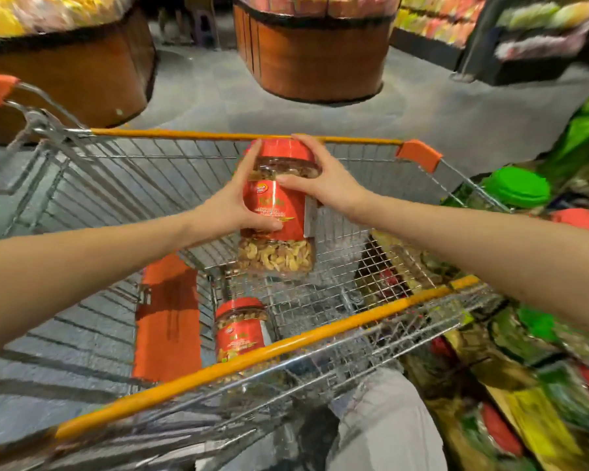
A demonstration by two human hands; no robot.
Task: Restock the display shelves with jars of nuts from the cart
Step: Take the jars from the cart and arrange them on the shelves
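A clear jar of nuts (279,212) with a red lid and red label hangs above the wire cart (245,360), held between both hands. My left hand (230,202) grips its left side, thumb across the label. My right hand (323,180) grips the lid and upper right side. A second red-lidded jar (240,329) stands on the cart's floor near the close rim. An orange flap (167,317) hangs inside the cart at the left.
The display shelves at the right hold a green-lidded jar (515,186) and blurred colourful packs (524,385). Two round wooden display bins (313,52) stand on the grey floor beyond the cart. My leg (385,423) shows below the cart's near rim.
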